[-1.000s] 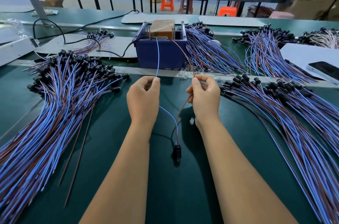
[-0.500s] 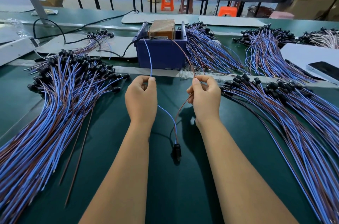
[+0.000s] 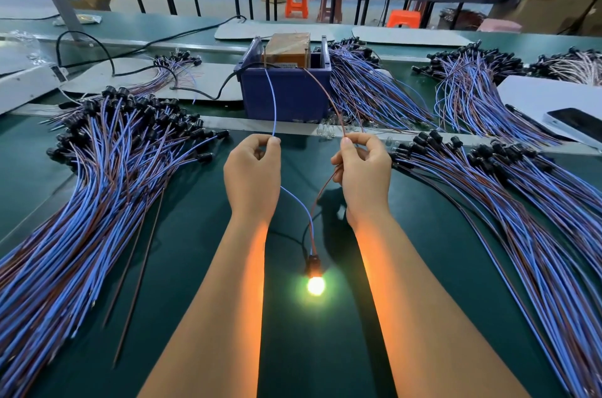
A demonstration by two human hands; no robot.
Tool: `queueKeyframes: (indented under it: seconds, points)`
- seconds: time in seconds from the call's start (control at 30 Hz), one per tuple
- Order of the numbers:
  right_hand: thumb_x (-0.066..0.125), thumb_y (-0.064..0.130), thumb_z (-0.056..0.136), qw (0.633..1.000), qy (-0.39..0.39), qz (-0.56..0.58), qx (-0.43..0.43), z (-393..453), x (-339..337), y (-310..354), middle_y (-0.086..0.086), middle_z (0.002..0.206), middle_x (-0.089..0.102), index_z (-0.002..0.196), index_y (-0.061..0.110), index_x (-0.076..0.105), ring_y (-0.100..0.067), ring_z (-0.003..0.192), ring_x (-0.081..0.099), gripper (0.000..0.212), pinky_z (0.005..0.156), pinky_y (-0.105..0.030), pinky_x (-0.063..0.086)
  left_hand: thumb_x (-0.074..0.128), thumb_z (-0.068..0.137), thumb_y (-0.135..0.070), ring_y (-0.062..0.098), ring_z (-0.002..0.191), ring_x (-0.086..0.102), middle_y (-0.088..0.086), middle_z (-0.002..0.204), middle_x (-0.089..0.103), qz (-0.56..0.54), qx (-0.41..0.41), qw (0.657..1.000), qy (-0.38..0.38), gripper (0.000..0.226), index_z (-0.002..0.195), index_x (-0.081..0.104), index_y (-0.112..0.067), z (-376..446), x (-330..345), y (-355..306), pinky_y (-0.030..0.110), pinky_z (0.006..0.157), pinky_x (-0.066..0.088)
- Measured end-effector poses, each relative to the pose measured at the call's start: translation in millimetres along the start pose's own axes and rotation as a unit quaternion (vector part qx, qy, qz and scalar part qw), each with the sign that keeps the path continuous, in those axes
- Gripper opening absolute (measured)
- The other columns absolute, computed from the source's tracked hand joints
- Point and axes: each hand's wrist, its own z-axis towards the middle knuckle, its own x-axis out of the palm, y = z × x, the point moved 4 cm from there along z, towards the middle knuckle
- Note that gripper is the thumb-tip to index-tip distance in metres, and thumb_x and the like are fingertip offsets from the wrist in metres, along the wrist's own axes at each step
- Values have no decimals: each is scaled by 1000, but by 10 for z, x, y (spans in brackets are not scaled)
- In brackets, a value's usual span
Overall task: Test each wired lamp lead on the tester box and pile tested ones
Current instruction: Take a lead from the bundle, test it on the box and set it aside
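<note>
My left hand (image 3: 252,176) pinches the blue wire (image 3: 274,104) of one lamp lead, and my right hand (image 3: 363,173) pinches its brown wire (image 3: 325,94). Both wire ends reach up to the top of the tester box (image 3: 286,94), a blue bin holding a brown unit. The lead's black socket and lamp (image 3: 315,283) lie on the green mat between my forearms, and the lamp glows bright yellow-orange. A large pile of leads (image 3: 81,202) spreads at the left, another pile (image 3: 505,202) at the right.
More lead bundles (image 3: 469,88) lie behind the metal rail (image 3: 228,122) beside the box. A black power cable (image 3: 202,91) runs left from the box. A phone (image 3: 576,124) on white sheets sits far right. Two loose brown wires (image 3: 136,267) lie left of my arm.
The lamp has lit up; it was dark in both earlier frames. The blue wire's upper end swung left onto the box. My hands stay in place.
</note>
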Motion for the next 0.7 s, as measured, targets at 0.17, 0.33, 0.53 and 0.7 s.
queueKeyframes:
  seconds: [0.17, 0.33, 0.53, 0.7]
  points:
    - [52, 14, 99, 1000, -3, 6, -7, -15, 1, 21, -2, 68, 61, 98, 14, 59, -9, 55, 53, 7, 49, -18, 43, 55, 93, -32, 3, 52, 44, -21, 52, 53, -3, 3, 1000, 5, 18, 82, 68, -29, 10, 1, 7, 22, 56, 37]
    - [56, 6, 94, 997, 53, 0, -50, -120, 154, 85, -1, 66, 60, 88, 17, 60, -6, 55, 54, 13, 51, -23, 45, 60, 95, -31, 1, 61, 53, -17, 64, 62, -70, -33, 992, 95, 17, 89, 75, -29, -32, 118, -35, 12, 60, 45]
    - [61, 2, 92, 983, 159, -48, -76, -243, 341, 69, -3, 69, 66, 84, 12, 65, -7, 59, 59, 13, 54, -18, 43, 60, 97, -24, 18, 70, 58, 13, 76, 67, -175, -76, 969, 157, 24, 87, 74, -7, -87, 198, -108, 30, 66, 51]
    - [45, -5, 97, 973, 232, -10, 2, -236, 329, 35, -4, 66, 64, 108, 12, 65, -11, 48, 51, 28, 46, -18, 40, 60, 96, -15, 8, 45, 41, -6, 52, 49, -262, -129, 950, 108, 14, 83, 63, -12, -16, 127, -58, 22, 50, 45]
